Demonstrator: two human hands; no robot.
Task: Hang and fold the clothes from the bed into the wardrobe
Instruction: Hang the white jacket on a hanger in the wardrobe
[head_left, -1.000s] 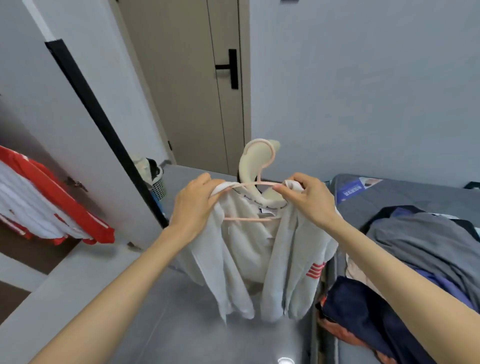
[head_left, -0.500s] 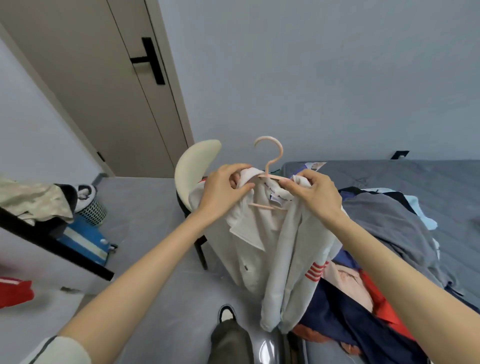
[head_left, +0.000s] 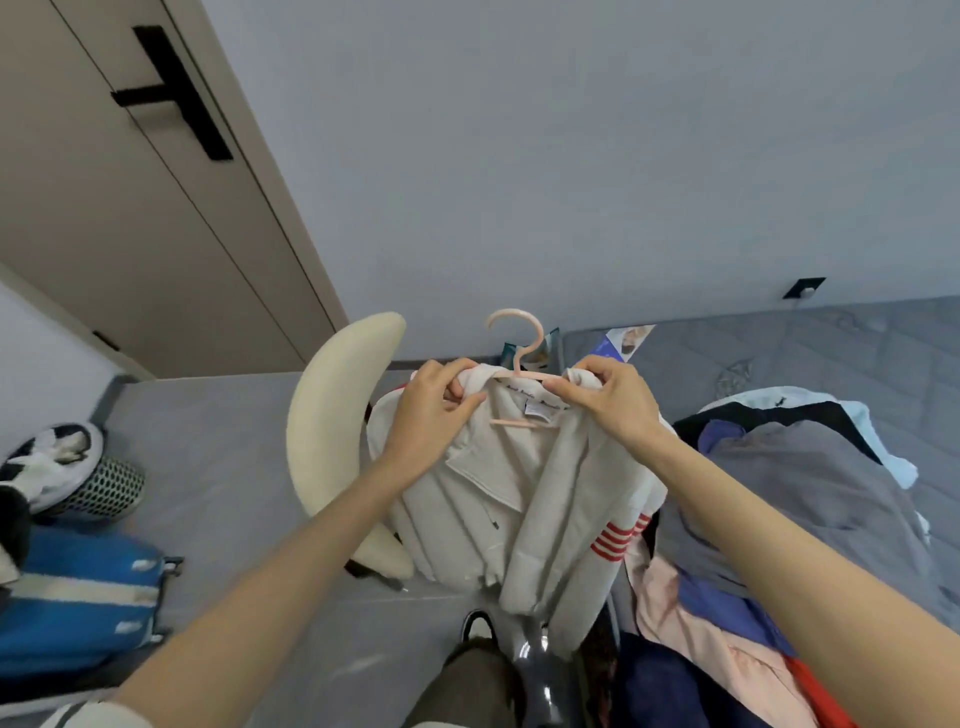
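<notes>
Two hands (head_left: 431, 415) (head_left: 610, 402) on one cream jacket (head_left: 483, 514), one pink hanger (head_left: 514, 423)

Above the hook of the pink plastic hanger (head_left: 517, 338) the air is open right up to the plain grey wall (head_left: 571, 156). A cream curved chair back (head_left: 337, 415) stands just left of the hanging pale beige jacket (head_left: 498, 499), narrowing the way for the left hand (head_left: 431, 415). Past the chair, the grey floor (head_left: 223, 467) lies open towards the beige door (head_left: 130, 234). A white mesh basket (head_left: 104, 486) and a blue striped bag (head_left: 78, 597) crowd the low left corner. On the right, a heap of grey, navy and pink clothes (head_left: 779, 493) presses close beside the jacket's sleeve, under the right hand (head_left: 608, 405). Behind it, the grey bed (head_left: 857, 343) is bare.
</notes>
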